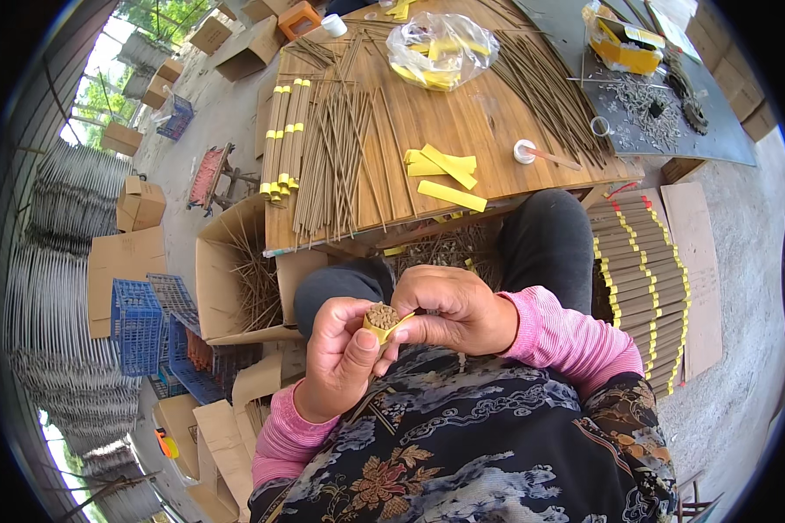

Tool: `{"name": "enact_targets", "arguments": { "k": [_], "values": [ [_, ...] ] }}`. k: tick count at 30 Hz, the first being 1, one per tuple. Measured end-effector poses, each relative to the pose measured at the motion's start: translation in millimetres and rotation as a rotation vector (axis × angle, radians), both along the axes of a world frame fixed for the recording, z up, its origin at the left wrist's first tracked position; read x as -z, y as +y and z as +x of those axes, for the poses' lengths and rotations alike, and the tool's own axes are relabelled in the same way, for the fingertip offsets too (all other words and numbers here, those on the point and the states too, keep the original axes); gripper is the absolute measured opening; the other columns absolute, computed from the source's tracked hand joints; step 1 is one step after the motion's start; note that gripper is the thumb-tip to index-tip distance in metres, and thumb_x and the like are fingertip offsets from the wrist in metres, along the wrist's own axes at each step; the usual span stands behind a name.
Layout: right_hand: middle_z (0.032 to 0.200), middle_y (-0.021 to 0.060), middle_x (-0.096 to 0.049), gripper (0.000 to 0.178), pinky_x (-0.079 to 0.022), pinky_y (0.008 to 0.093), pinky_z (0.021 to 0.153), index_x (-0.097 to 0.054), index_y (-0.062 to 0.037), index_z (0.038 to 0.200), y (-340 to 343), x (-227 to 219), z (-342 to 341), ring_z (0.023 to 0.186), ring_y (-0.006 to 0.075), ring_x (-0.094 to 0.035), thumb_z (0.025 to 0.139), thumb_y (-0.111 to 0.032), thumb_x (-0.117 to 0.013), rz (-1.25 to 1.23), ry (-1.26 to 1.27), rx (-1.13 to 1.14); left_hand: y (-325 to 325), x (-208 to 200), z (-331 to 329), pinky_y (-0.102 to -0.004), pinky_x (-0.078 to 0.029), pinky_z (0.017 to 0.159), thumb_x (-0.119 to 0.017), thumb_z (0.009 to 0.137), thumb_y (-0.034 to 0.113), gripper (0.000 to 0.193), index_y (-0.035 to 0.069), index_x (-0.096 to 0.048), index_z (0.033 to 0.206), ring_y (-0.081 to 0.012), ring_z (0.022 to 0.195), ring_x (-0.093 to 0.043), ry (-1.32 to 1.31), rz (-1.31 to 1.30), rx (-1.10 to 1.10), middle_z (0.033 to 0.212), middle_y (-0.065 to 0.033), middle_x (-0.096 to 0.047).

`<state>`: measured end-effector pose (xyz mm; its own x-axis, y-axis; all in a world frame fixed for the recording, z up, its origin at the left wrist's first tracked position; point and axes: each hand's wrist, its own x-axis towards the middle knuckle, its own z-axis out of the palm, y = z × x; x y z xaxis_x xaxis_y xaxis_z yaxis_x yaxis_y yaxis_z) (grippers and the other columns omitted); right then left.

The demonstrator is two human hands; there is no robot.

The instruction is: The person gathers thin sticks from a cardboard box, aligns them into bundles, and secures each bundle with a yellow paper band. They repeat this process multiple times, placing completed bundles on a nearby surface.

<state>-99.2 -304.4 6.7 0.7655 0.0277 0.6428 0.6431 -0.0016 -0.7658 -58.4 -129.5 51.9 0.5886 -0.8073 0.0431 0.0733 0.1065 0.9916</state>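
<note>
The left hand (338, 353) is clenched round a small round bundle of thin brown sticks (381, 315), its end grain showing as a cluster of dots, with the thumb pressed on a yellow paper band (384, 331) that wraps it. The right hand (455, 307) pinches the free end of that band from the right, fingers curled close, so the bundle sits between both hands, just above the person's lap. Beyond them, on the far side of the knees, lies a wooden table (488, 131) with a smooth striped grain, strewn with loose sticks (336, 157) in a long fan. Flat yellow paper strips (445, 174) lie near its near edge, and a crinkled clear plastic bag (440, 48) sits farther off. On the right, banded finished bundles (641, 270) are stacked in rows; on the left stands an open cardboard box (235, 270).
</note>
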Motion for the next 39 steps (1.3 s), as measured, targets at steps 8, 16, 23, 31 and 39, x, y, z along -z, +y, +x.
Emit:
{"name": "enact_targets", "arguments": {
  "k": [8,16,23,31,39],
  "values": [
    [0.066,0.0061,-0.054,0.021,-0.042,0.0335,0.055,-0.053,-0.0053,0.069,-4,3,-1,0.062,0.025,-0.053,0.076,-0.019,-0.067,0.076,-0.088,-0.029,-2,5,7,-0.0189,-0.038,0.046,-0.044,0.092,0.029,0.03,0.004,-0.038,0.108,-0.0088,0.056,-0.047,0.231,-0.086,0.169,0.079,-0.0102,-0.053],
    [0.063,0.0041,-0.052,0.033,-0.041,0.0308,0.05,-0.051,-0.0055,0.071,-14,4,-8,0.057,0.0204,-0.053,0.067,-0.027,-0.076,0.056,0.108,0.106,-11,4,11,-0.0225,-0.043,0.049,-0.041,0.093,0.03,0.031,0.003,-0.042,0.107,-0.0127,0.057,-0.051,0.351,-0.067,0.289,0.082,-0.0141,-0.055],
    [0.062,0.0026,-0.049,0.043,-0.043,0.0289,0.05,-0.051,-0.0045,0.091,-15,2,-12,0.055,0.0169,-0.052,0.064,-0.026,-0.077,0.063,0.088,0.132,-15,3,9,-0.0288,-0.045,0.074,-0.04,0.094,0.03,0.038,-0.005,-0.046,0.109,-0.0182,0.083,-0.055,-0.078,0.065,0.128,0.098,-0.0142,-0.055],
    [0.062,0.0012,-0.05,0.053,-0.042,0.0258,0.049,-0.053,-0.0036,0.101,-18,3,-12,0.054,0.0137,-0.051,0.061,-0.027,-0.08,0.024,0.086,0.133,-15,-7,17,-0.0245,-0.042,0.072,-0.046,0.09,0.037,0.047,-0.007,-0.052,0.105,-0.0128,0.084,-0.051,-0.178,0.259,0.239,0.098,-0.0118,-0.056],
    [0.078,0.0067,-0.056,0.053,-0.045,0.0309,0.065,-0.057,-0.0026,0.101,-43,-2,-9,0.074,0.0223,-0.056,0.064,-0.035,-0.076,-0.145,0.06,0.134,-28,-2,18,-0.0208,-0.042,0.062,-0.049,0.088,0.04,0.048,-0.005,-0.049,0.104,-0.0093,0.067,-0.049,0.25,0.272,0.255,0.08,-0.0068,-0.055]
  ]
}}
